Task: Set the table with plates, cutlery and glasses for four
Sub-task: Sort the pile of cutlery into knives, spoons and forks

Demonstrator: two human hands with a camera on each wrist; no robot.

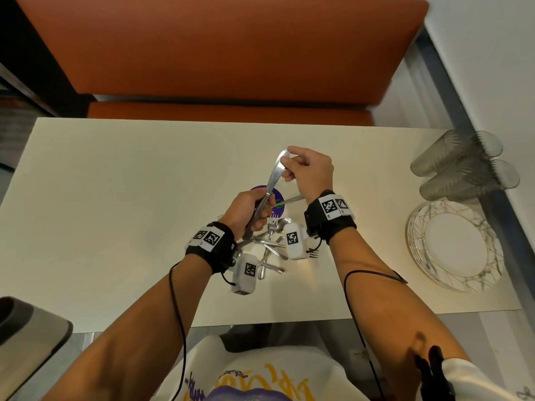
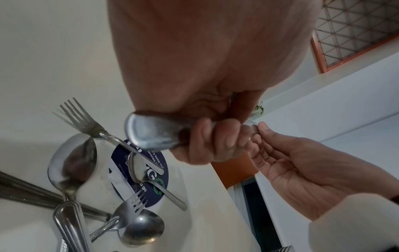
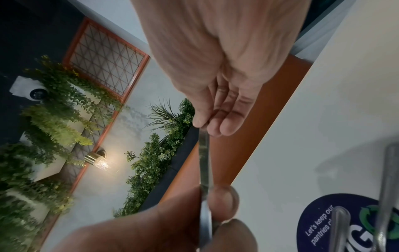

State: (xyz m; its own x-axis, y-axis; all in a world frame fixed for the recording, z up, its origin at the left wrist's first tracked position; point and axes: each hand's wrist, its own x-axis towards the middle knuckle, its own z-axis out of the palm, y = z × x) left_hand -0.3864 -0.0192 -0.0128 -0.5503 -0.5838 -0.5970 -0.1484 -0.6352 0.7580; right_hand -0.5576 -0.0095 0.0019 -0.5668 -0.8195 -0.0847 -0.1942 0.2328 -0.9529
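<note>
A steel table knife (image 1: 271,182) is held between both hands above the white table (image 1: 115,198). My left hand (image 1: 249,212) grips its handle (image 2: 151,134) in a fist. My right hand (image 1: 292,164) pinches the blade (image 3: 204,158) near the tip with thumb and fingertips. Below the wrists lies a loose pile of cutlery (image 1: 272,250), with forks (image 2: 82,119), spoons (image 2: 71,163) and more knives. Stacked white plates (image 1: 454,244) with gold-lined rims lie at the table's right end. Beside them, several clear glasses (image 1: 463,163) lie on their sides.
A round purple sticker (image 1: 279,199) is on the table under the hands, with a spoon (image 2: 151,179) across it. An orange bench (image 1: 220,53) runs along the far edge. A wall borders the table on the right. A grey chair (image 1: 26,337) sits near left.
</note>
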